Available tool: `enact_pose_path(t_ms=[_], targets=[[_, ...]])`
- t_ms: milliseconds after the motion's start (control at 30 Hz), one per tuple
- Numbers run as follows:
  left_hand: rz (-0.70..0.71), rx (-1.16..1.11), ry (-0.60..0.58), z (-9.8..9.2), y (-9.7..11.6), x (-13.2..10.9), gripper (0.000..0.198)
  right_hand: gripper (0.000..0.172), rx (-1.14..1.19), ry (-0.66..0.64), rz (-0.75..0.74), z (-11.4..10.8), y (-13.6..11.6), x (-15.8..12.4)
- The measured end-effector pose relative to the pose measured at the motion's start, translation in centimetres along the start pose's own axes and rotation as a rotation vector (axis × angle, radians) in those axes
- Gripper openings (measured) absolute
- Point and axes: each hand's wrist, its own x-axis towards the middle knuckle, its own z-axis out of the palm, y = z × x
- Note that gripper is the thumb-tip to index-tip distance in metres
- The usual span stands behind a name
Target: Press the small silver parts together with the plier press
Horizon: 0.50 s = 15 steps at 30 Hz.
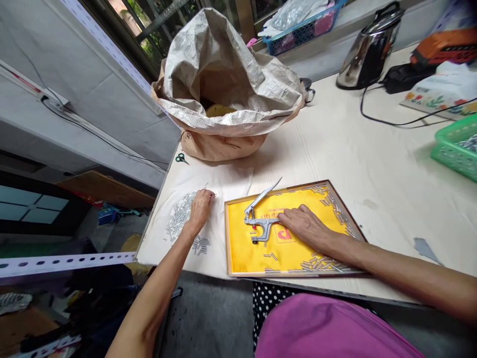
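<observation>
A metal plier-like press tool (260,219) lies on a yellow tray (242,248) with a wooden rim, near the table's front edge. My right hand (303,224) rests on the lower handle of the tool, fingers curled over it. Small metal pieces (335,209) lie scattered along the tray's right and lower sides. My left hand (200,209) is to the left of the tray, fingers pinched together at the far edge of a pile of small metal pieces (179,219) on a white cloth. What the pinch holds is too small to make out.
A large woven sack (223,74) stands open at the back of the table. Small green scissors (181,158) lie by its base. A metal kettle (368,49) with a black cable, a green basket (456,146) and a blue basket (301,27) stand at the right and rear.
</observation>
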Motion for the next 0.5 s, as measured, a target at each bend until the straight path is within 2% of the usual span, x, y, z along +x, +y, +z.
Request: enact_pose_path(t_ms=[167, 367, 500], targets=[[-0.106, 0.067, -0.045, 0.2, -0.8, -0.1, 0.027, 0.018, 0.009, 0.02, -0.003, 0.4, 0.0, -0.1], [-0.028, 0.234, -0.239, 0.9, 0.1, 1.3, 0.03, 0.019, 0.001, 0.014, 0.006, 0.3, -0.1, -0.1], [-0.039, 0.251, -0.265, 0.6, 0.4, 2.0, 0.029, 0.017, -0.038, -0.006, 0.009, 0.2, -0.1, 0.1]])
